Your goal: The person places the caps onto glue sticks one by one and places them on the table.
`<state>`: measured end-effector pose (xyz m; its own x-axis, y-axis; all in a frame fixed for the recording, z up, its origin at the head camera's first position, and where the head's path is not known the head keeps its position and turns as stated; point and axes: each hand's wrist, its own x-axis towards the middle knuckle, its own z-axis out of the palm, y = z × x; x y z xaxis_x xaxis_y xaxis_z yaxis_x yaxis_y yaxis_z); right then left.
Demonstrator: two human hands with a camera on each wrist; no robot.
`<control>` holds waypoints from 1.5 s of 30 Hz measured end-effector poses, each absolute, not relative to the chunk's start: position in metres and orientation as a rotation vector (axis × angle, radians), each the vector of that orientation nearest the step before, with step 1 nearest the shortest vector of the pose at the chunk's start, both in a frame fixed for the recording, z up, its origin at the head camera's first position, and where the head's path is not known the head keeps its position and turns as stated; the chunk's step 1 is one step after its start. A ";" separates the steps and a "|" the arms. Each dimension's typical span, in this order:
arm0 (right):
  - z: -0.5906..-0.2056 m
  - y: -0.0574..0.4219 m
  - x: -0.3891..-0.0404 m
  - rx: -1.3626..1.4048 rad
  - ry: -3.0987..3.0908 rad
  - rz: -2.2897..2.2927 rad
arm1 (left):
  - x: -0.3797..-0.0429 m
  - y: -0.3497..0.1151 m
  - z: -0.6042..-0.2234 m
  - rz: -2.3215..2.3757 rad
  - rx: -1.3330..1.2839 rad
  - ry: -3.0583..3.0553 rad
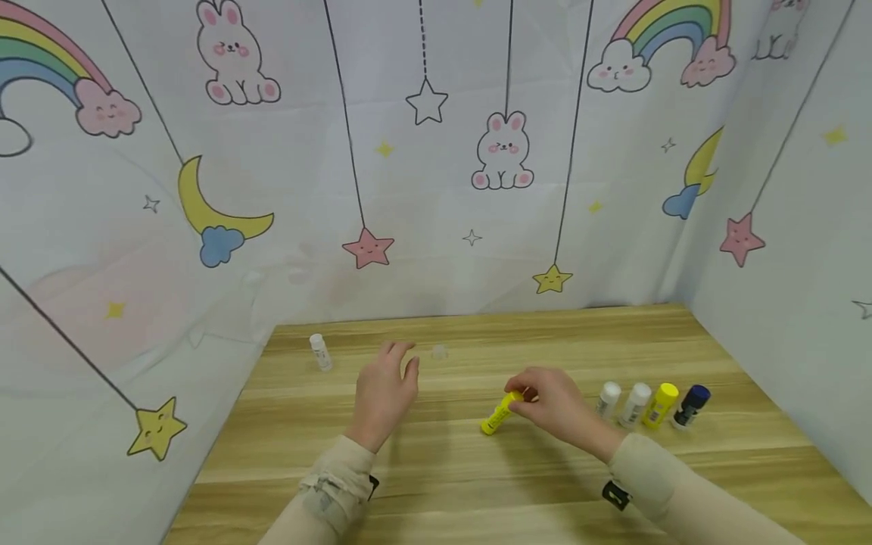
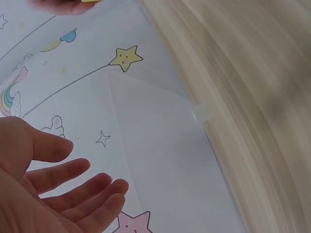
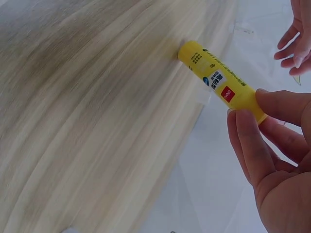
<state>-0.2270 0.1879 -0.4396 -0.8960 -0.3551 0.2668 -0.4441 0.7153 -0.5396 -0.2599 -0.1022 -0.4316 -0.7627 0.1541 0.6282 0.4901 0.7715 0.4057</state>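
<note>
A yellow glue stick (image 1: 499,415) is pinched at its upper end by my right hand (image 1: 555,405). It tilts over the middle of the table; whether its lower end touches the wood I cannot tell. In the right wrist view the label of the glue stick (image 3: 218,80) faces the camera, with thumb and fingertips round the near end. My left hand (image 1: 387,390) hovers left of it, fingers loosely bent and nothing in them. The left wrist view shows that hand (image 2: 63,189) with its palm bare.
At the right stand two white-capped glue sticks (image 1: 636,405), a yellow one (image 1: 661,405) and a dark-blue-capped one (image 1: 691,407). A small white glue stick (image 1: 320,353) stands at the back left. Something small and translucent (image 1: 439,352) lies near the back edge of the wooden table (image 1: 422,484).
</note>
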 end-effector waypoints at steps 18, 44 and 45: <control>-0.426 0.225 -0.215 0.664 -2.829 0.649 | -0.303 -0.155 -0.427 -0.753 -0.255 -2.244; -0.407 0.256 -0.211 0.726 -2.929 0.455 | -0.345 -0.216 -0.453 -1.032 0.152 -2.448; -0.406 0.257 -0.211 0.729 -2.927 0.448 | -0.346 -0.217 -0.453 -1.039 0.158 -2.446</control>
<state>-0.2114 0.2569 -0.4062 -0.8818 -0.4443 0.1583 -0.4713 0.8429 -0.2595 -0.3464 -0.2173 -0.4534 -0.8806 -0.2829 0.3801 0.0770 0.7060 0.7040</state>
